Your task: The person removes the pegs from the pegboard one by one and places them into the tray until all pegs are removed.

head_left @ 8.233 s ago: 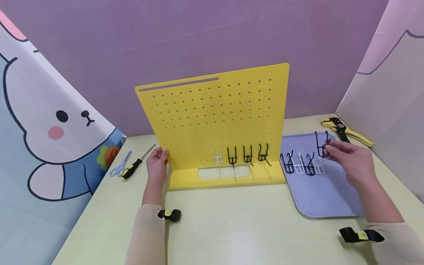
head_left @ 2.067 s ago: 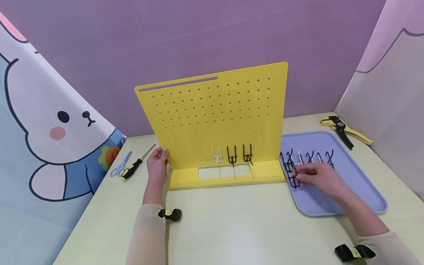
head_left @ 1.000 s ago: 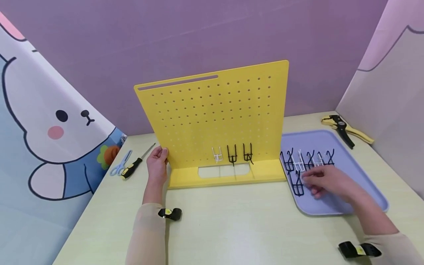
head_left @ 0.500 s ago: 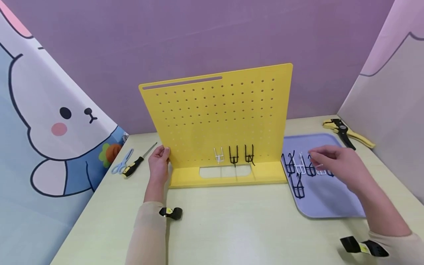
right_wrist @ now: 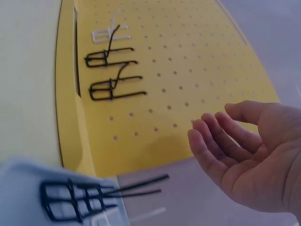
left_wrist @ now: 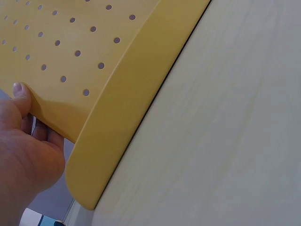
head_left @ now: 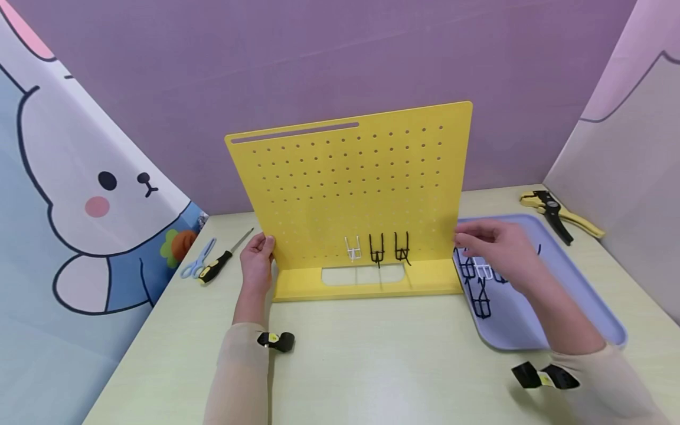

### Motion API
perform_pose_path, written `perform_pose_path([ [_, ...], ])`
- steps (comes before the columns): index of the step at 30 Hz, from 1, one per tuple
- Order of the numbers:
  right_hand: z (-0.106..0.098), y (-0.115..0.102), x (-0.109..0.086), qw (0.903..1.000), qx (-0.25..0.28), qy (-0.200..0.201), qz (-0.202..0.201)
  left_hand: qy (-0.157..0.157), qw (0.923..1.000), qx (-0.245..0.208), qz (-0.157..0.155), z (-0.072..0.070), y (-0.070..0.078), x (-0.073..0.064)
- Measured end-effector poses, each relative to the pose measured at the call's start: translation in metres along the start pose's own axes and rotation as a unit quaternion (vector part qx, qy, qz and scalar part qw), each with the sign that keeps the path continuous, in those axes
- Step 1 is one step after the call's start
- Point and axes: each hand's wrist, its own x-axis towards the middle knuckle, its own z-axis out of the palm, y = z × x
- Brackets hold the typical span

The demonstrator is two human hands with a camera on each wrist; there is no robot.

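A yellow pegboard [head_left: 345,189] stands upright on its base. My left hand [head_left: 257,260] grips its left edge, the thumb [left_wrist: 21,96] on the front face and the other fingers behind. Low on the board hang a white wire hook [head_left: 353,252] and two black wire hooks [head_left: 376,255], side by side. My right hand [head_left: 499,248] is at the board's right edge, above the tray; in the right wrist view its fingers are loosely bent with nothing between them. Whether the fingertips touch the board, I cannot tell. A black hook [head_left: 481,308] lies at the tray's left front.
The lilac tray [head_left: 520,330] holds a row of black and white hooks, partly hidden by my right hand. Behind it lie yellow-and-black wire strippers [head_left: 555,215]. Blue scissors [head_left: 195,265] and a screwdriver [head_left: 215,268] lie left of the board.
The rightmost black hook has left the board. My right hand set a black hook on the tray's left front, let go, rose, then moved left to the board's edge. My left hand stays put.
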Motion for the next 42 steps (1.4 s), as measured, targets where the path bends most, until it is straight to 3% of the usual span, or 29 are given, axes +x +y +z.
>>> perform_pose_path([
  [13, 0.039, 0.005, 0.020, 0.9971, 0.054, -0.051, 0.017, -0.005, 1.0000, 0.003, -0.002, 0.000, 0.001, -0.001],
  [20, 0.058, 0.012, 0.031, 0.9968, 0.065, -0.039, 0.023, -0.007, 1.0000, 0.002, -0.001, 0.001, 0.000, -0.001],
  [28, 0.080, 0.021, 0.039, 0.9994, 0.028, -0.018, 0.004, -0.004, 1.0000, -0.006, 0.000, -0.001, -0.001, 0.000],
  [42, 0.103, 0.028, 0.040, 0.9996, 0.018, 0.010, 0.019, -0.006, 1.0000, -0.006, 0.001, 0.000, 0.001, -0.002],
])
